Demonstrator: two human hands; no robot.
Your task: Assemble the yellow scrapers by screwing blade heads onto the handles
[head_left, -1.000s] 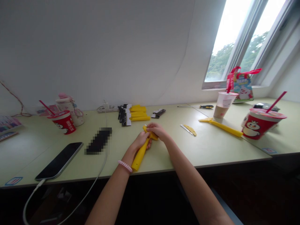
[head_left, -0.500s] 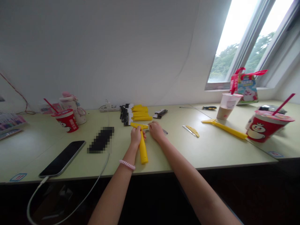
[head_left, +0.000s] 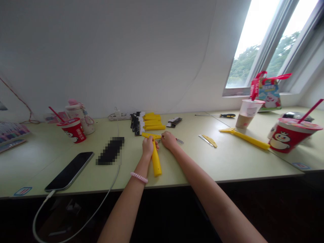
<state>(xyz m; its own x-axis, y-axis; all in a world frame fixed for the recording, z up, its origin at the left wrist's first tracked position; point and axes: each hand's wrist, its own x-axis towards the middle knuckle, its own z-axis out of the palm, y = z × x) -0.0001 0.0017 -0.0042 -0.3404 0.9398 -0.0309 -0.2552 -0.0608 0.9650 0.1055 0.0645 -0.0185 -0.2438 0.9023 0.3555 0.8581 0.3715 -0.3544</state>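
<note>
Two hands on a yellow scraper (head_left: 156, 160): left hand (head_left: 148, 147) wrapped round it, right hand (head_left: 168, 140) pinching its head, metal blade (head_left: 180, 141) just beside, yellow handles (head_left: 153, 121) near the table's (head_left: 192, 162) back edge.

Your left wrist (head_left: 138, 170) wears a pink bracelet (head_left: 139, 177), a spiral coil ridged like a phone cord. Your left hand (head_left: 148, 147), right hand (head_left: 168, 141) and forearms (head_left: 202, 184) are bare.

Blue-outlined sticker (head_left: 22, 191) on desk edge (head_left: 76, 190) reads "11", roughly; white characters on red cup (head_left: 75, 132) too small to read.
</note>
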